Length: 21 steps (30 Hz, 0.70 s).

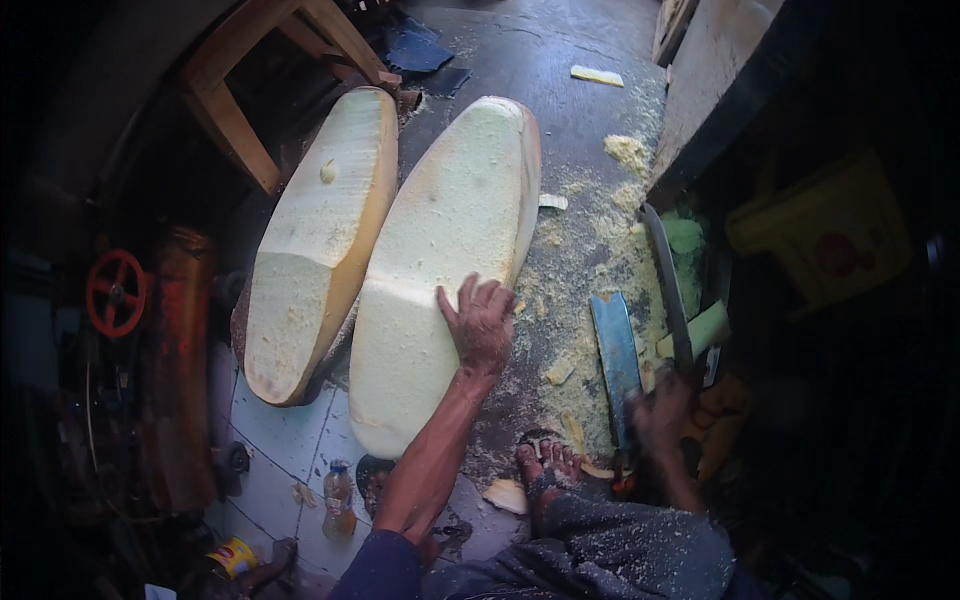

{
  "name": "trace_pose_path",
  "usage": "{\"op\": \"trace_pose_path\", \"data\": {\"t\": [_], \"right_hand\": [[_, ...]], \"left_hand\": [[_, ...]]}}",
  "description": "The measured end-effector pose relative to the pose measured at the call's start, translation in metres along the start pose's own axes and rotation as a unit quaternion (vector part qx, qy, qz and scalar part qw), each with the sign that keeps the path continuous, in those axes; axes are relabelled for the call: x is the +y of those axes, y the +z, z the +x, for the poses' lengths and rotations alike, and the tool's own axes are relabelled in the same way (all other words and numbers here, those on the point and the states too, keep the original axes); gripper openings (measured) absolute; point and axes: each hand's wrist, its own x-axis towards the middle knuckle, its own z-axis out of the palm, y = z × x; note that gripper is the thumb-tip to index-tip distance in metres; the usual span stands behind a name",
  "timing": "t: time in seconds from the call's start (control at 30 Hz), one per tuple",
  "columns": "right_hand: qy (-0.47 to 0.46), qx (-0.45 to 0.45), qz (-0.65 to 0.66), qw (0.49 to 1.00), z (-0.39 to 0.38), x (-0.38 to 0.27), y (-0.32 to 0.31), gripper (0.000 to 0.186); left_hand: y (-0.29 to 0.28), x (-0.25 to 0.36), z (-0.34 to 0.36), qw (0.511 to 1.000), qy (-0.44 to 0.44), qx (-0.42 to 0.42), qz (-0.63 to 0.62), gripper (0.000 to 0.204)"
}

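My left hand (478, 325) lies on the middle of a pale foam seat cushion (430, 380), fingers spread. A second foam seat cushion (305, 250), with tan sides, lies to its left. My right hand (660, 420) is smeared and in shadow at the lower end of a long dark blade (662, 260); whether it grips it I cannot tell. A blue metal strip (610, 345) lies beside the blade among foam shavings (575, 270).
A wooden frame (220, 110) stands upper left. A red handwheel (115, 293) is at left, a bottle (337, 500) on white tiles below. A wooden panel (715, 80) and yellow container (815, 230) are at right. My bare foot (550, 465) is below the cushions.
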Motion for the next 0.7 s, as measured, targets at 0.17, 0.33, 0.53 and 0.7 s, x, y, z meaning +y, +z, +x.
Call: {"op": "trace_pose_path", "data": {"t": [0.17,0.33,0.53,0.7], "right_hand": [[0.022,-0.156,-0.028,0.987,-0.005,-0.03,0.007,0.081],[-0.119,-0.003,0.241,0.963,0.039,-0.093,0.023,0.077],[-0.343,-0.037,0.05,0.937,0.113,-0.167,0.056,0.074],[-0.362,-0.002,-0.018,0.932,0.135,-0.188,0.065,0.07]], "left_hand": [[-0.042,-0.025,-0.025,0.991,-0.068,0.082,-0.081,0.016],[-0.064,-0.111,-0.034,0.947,-0.241,0.072,0.199,0.059],[-0.051,-0.132,-0.035,0.949,-0.272,0.056,0.152,0.061],[-0.053,-0.125,-0.032,0.942,-0.294,0.018,0.159,0.061]]}}
